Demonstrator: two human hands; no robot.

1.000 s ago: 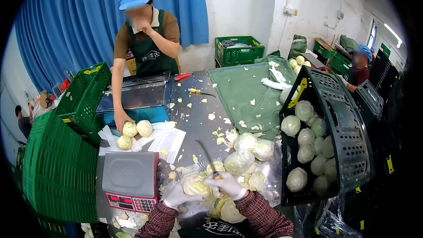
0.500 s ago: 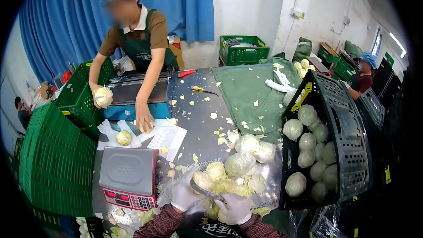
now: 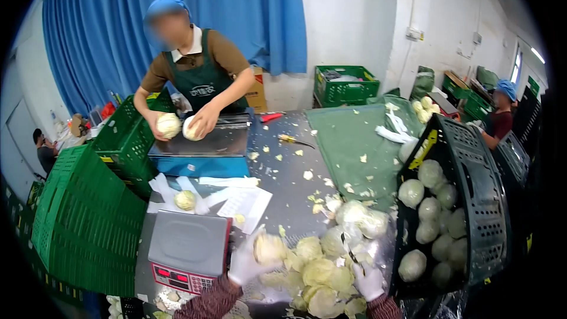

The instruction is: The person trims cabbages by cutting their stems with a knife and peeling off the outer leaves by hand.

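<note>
My left fingers (image 3: 251, 260) cupped round one pale, round cabbage (image 3: 270, 250), right fingers (image 3: 367, 280) closed on one slim curved knife (image 3: 349, 248).

We saw the cabbage (image 3: 270, 249) in our left hand (image 3: 243, 264) blurred, the scale's digits (image 3: 172, 275) too small to read, and our sleeves (image 3: 208, 302) cut off below.

White characters stand on the co-worker's green apron (image 3: 204, 75) – the last two look like "佳农", the first is unclear. The scale (image 3: 188, 242) shows red digits on its display (image 3: 171, 276) and marks on its keys (image 3: 202, 284), all too small to read. Print on the carton (image 3: 257, 91) and the green wall sign (image 3: 533, 87) – likewise illegible.
</note>
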